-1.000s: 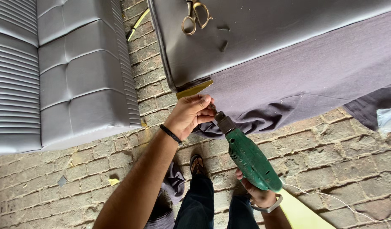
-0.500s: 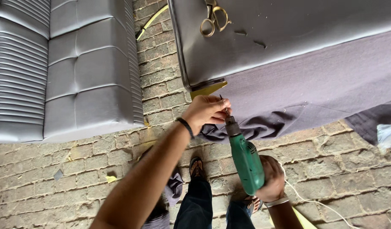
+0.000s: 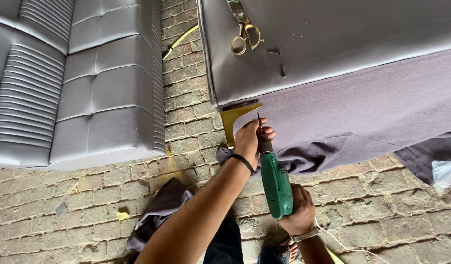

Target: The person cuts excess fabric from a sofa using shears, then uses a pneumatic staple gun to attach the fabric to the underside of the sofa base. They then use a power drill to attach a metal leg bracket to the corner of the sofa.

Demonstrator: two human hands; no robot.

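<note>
Now the right hand (image 3: 298, 213) is clenched around the handle of a green drill (image 3: 276, 183), near the bottom of the view. Just beyond it, the left hand (image 3: 250, 139) grips the drill's front end, fingers wrapped by the bit, beside a gold bracket (image 3: 231, 120) on the grey sofa (image 3: 333, 54). Scissors (image 3: 244, 32) lie farther off on the sofa.

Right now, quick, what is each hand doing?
Left hand: fingers closed around the front end of the green drill, by the gold sofa leg.
Right hand: fingers closed on the drill's handle.
</note>
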